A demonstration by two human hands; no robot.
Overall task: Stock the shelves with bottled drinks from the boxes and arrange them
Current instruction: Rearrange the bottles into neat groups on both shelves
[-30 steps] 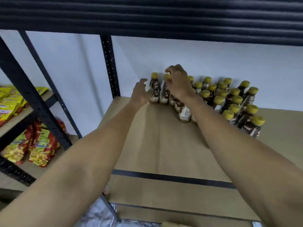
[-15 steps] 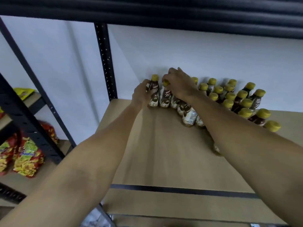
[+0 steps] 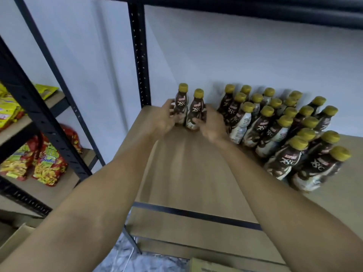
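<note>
Two brown coffee bottles with gold caps stand at the back left of the wooden shelf (image 3: 182,173), apart from the rest. My left hand (image 3: 164,119) grips the left bottle (image 3: 181,103) low on its body. My right hand (image 3: 211,124) curls round the right bottle (image 3: 196,108) near its base. A large cluster of several like bottles (image 3: 279,124) stands to the right against the white wall, reaching toward the shelf's front right.
A black perforated upright (image 3: 138,52) rises just left of the two bottles. Snack bags (image 3: 47,165) fill the neighbouring rack at left. A cardboard box corner (image 3: 212,266) shows at the bottom edge, and another box (image 3: 13,240) at lower left.
Both hands have dropped from the caps to the lower bodies of two bottles, which now stand apart to the left of the cluster. The camera has come closer.
</note>
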